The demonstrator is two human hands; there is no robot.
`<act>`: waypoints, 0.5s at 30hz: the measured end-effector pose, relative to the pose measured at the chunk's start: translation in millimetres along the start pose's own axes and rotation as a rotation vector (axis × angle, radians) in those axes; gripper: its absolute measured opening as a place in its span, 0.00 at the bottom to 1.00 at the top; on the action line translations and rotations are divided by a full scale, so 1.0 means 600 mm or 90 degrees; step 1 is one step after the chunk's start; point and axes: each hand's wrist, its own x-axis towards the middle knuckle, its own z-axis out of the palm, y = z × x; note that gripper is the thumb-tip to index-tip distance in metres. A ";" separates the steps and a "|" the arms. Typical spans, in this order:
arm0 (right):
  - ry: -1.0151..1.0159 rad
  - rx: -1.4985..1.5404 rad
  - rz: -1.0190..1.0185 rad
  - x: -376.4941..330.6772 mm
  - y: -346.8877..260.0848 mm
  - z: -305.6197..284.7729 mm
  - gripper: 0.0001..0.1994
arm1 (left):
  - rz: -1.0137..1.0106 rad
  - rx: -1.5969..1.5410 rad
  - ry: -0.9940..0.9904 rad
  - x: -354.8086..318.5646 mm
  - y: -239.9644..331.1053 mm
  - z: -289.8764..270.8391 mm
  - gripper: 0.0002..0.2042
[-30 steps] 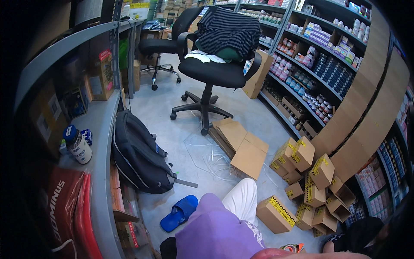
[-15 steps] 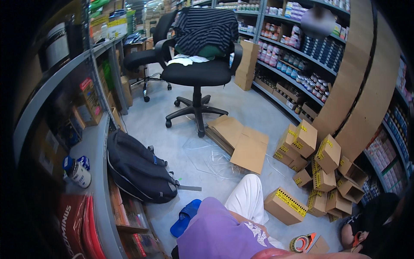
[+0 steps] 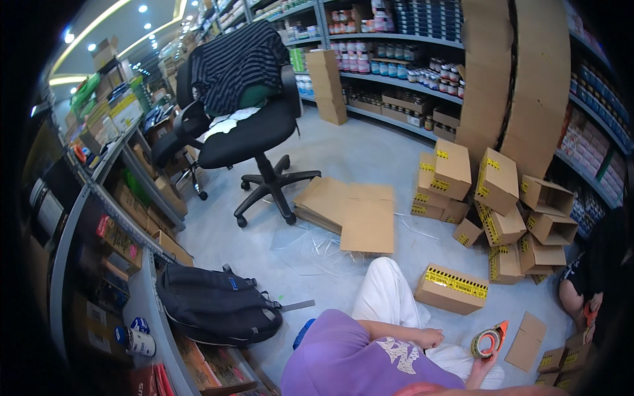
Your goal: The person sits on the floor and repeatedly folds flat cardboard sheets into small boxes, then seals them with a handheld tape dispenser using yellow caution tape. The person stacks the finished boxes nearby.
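My right hand (image 3: 485, 367) grips a tape dispenser (image 3: 489, 341) with an orange edge and a roll of yellow-and-black tape, raised beside my lap. My left hand (image 3: 432, 338) lies over my white-trousered leg, fingers curled in, with nothing visible in them. Just beyond my knee a closed cardboard box (image 3: 449, 295) sits on the floor, a yellow-and-black tape strip along its top. To the right of the dispenser lies a flat cardboard piece (image 3: 526, 341).
Taped cardboard boxes (image 3: 500, 224) are piled on the right, several open-ended. Flattened cardboard (image 3: 367, 224) lies ahead, before an office chair (image 3: 247, 142). A black backpack (image 3: 218, 307) leans by the left shelf. At the far right, another person's hand (image 3: 592, 305) holds something orange.
My right hand has picked up the tape dispenser from the floor. My left hand has come into view over my leg. The whole view has shifted and tilted.
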 end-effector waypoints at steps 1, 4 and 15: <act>-0.004 0.008 -0.008 0.000 0.004 -0.001 0.05 | 0.023 0.036 -0.015 0.006 0.004 0.003 0.04; 0.030 0.053 0.000 0.009 0.010 0.004 0.05 | 0.041 0.052 0.083 -0.006 0.007 0.016 0.03; -0.005 0.072 -0.022 -0.019 0.001 0.058 0.10 | -0.069 0.051 0.022 -0.033 0.055 -0.055 0.05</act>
